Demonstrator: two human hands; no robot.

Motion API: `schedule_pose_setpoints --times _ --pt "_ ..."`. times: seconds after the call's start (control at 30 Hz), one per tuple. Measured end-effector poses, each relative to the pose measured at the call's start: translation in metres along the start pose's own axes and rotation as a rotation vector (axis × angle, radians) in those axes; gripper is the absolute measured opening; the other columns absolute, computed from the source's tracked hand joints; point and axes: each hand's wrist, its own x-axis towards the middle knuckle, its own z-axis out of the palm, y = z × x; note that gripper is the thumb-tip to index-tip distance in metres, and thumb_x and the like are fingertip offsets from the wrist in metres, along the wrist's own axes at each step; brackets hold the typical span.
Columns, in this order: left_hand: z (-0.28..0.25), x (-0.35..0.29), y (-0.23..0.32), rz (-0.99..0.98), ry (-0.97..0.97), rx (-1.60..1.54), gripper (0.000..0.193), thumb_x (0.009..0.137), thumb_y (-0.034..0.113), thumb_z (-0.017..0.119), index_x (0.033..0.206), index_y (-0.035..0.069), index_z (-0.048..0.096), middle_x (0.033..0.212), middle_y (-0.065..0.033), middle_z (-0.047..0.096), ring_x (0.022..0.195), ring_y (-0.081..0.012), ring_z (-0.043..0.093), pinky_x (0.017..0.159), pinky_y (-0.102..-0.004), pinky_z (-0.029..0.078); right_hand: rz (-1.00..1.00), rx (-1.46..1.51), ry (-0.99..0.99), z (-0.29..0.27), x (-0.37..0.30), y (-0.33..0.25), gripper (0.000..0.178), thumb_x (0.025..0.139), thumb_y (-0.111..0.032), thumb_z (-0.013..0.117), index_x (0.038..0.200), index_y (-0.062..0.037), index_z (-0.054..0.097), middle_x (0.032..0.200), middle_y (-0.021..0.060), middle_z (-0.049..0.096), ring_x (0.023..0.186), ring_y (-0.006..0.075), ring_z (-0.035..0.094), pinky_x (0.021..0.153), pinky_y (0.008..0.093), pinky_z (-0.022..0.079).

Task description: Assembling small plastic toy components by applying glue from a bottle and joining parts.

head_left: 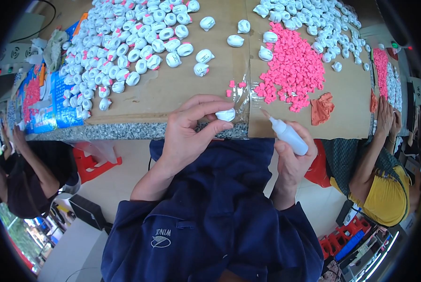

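Between the thumb and fingers of my left hand [191, 124] is a small white rounded part [225, 114], held just over the table's near edge. My right hand [296, 152] is wrapped round a white squeeze bottle [289, 136], its narrow nozzle tilted up and to the left. The nozzle tip is apart from the white part. A few loose pink pieces [230, 89] lie on the cardboard just beyond my left hand. Farther off sits a heap of small pink pieces [293, 66].
Many white ring-like parts [121, 51], some with pink bits, cover the far left; more white parts [314, 19] lie far right. A crumpled orange cloth [322, 108] is right of my bottle. Cardboard [173, 89] covers the granite-edged table [102, 132]. Other people work on both sides.
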Motion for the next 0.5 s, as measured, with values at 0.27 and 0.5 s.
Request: schedule_pose_setpoints --times 0.27,0.5 --pt "0.006 -0.007 0.003 -0.087 0.0 -0.169 0.033 0.074 -0.015 0.06 0.105 -0.008 0.057 0.113 -0.0133 0.051 0.096 -0.0177 0.058 0.082 -0.0269 0.05 -0.165 -0.212 -0.006 0.016 0.021 0.012 0.037 0.069 0.009 0.066 0.102 0.0021 0.055 0.098 0.009 0.059 0.091 0.0155 0.054 0.084 0.0277 0.041" --pt "0.009 -0.01 0.001 -0.162 -0.014 -0.218 0.029 0.078 -0.013 0.057 0.106 -0.007 0.058 0.11 -0.0115 0.054 0.089 -0.014 0.059 0.079 -0.023 0.05 -0.123 -0.268 -0.054 0.009 0.013 0.015 0.047 0.065 0.0 0.075 0.107 0.0009 0.054 0.107 0.0114 0.06 0.1 0.0174 0.056 0.083 0.027 0.042"
